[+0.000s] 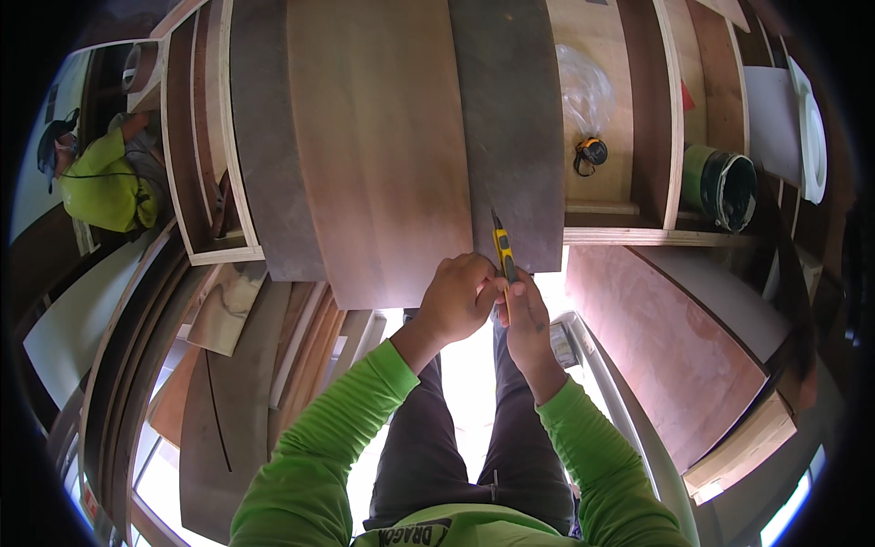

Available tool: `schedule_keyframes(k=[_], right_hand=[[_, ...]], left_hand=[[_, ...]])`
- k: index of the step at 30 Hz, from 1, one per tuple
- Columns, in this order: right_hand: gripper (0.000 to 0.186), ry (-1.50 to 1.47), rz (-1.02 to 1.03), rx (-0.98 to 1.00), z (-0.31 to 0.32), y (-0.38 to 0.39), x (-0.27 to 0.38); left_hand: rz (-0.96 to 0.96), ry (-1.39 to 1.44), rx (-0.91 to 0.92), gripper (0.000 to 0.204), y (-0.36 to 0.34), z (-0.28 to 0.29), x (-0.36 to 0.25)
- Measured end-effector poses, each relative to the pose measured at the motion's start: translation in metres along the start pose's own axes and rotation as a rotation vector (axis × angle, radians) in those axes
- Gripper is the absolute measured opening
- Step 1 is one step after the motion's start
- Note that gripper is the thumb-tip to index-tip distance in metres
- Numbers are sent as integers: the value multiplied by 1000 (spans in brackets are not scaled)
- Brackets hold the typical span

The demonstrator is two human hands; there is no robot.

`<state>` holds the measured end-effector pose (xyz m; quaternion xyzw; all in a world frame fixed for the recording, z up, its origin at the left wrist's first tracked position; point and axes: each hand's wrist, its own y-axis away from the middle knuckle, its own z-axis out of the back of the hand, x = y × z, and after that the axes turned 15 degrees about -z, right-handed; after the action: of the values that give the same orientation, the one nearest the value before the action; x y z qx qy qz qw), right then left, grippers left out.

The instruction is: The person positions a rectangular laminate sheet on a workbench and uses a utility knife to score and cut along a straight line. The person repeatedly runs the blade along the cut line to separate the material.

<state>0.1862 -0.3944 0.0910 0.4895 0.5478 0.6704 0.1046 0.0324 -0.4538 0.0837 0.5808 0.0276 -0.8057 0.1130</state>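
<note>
A yellow and grey utility knife (503, 244) points away from me, its dark blade (495, 218) over a dark grey sheet (510, 118). Closed around the lower end of its handle is my right hand (529, 324). My left hand (458, 296) is bent in from the left, its fingers curled and pinched against the right hand's fingers by the knife's end. What the left fingertips hold is hidden. Beneath the hands lies the near end of a brown wood-toned panel (383, 164), lying over dark grey sheet that shows along both its sides.
The sheets rest across an open wooden frame (673, 137). Inside it on the right are a tape measure (592, 153) and a clear plastic bag (585, 89). A green bucket (725, 187) lies further right. Boards lean at lower left and right. Another person (105, 178) crouches at far left.
</note>
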Motion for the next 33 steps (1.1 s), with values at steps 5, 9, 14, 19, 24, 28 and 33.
schedule_keyframes(k=[5, 9, 14, 19, 24, 28, 33], right_hand=[[51, -65, -68, 44, -2, 0, 7], [45, -121, -29, 60, -2, -8, 0], [37, -67, 80, -2, -5, -20, 6], [29, -22, 144, -127, -13, -37, 41], [19, -304, -49, -189, 9, -42, 82], [12, -364, -70, -309, 46, -19, 82], [16, -484, -106, -281, 66, -8, 94]], left_hand=[[-240, -293, 87, 14, -7, 14, 3], [-321, -340, 140, 16, -17, 23, 3], [-153, -152, 27, 13, -12, 32, -6], [3, -2, -284, 11, 30, 45, 36], [207, 216, -480, 21, 46, 95, 45], [229, 88, -586, 20, 48, 128, 67], [401, 160, -679, 18, 8, 203, 78]])
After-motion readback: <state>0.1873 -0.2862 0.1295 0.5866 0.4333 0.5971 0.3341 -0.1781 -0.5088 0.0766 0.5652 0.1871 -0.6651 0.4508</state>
